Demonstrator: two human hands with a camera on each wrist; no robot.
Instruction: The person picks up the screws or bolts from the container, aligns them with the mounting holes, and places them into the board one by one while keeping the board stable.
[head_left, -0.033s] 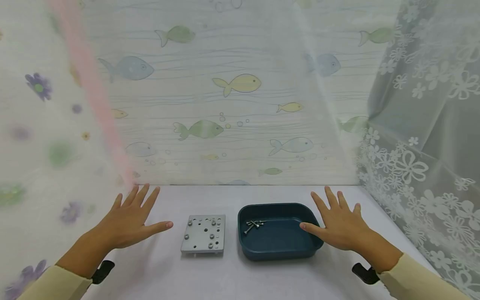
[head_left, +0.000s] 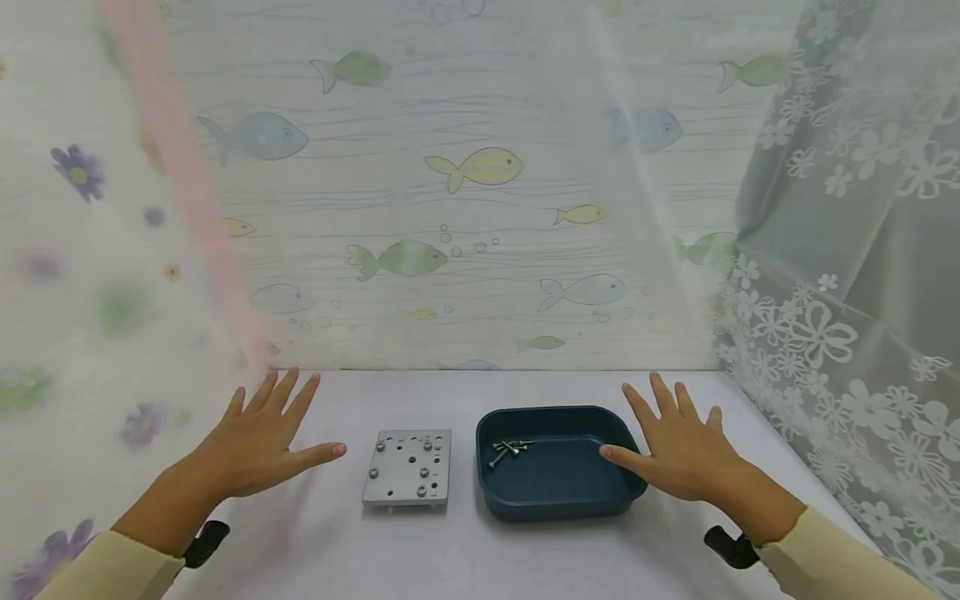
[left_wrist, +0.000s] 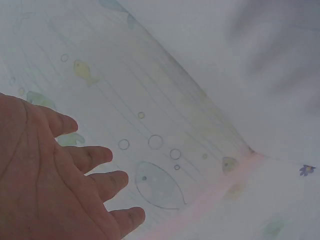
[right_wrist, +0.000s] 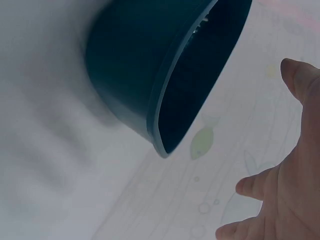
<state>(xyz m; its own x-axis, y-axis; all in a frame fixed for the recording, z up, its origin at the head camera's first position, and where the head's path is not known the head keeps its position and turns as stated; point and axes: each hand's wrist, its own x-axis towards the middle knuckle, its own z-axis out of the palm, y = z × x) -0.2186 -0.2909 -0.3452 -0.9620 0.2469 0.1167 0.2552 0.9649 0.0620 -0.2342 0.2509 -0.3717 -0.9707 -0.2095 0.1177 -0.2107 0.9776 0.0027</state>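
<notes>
In the head view the left hand (head_left: 258, 446) is spread, fingers straight, holding nothing, left of a silver metal plate (head_left: 401, 492) with holes and several screws standing in it. The right hand (head_left: 686, 450), also spread and holding nothing, is at the right end of a dark teal tray (head_left: 562, 508); its thumb overlaps the tray's edge in this view. Several loose screws (head_left: 510, 450) lie in the tray's left part. The left wrist view shows the left palm (left_wrist: 45, 175) with fingers apart. The right wrist view has the right hand (right_wrist: 290, 175) beside the tray (right_wrist: 130, 65).
Plate and tray stand side by side on a white table (head_left: 330, 550). Behind is a curtain (head_left: 480, 250) with printed fish; a flowered curtain (head_left: 75, 275) hangs at the left and a sheer lace one (head_left: 847, 333) at the right. Each wrist wears a black band (head_left: 206, 544).
</notes>
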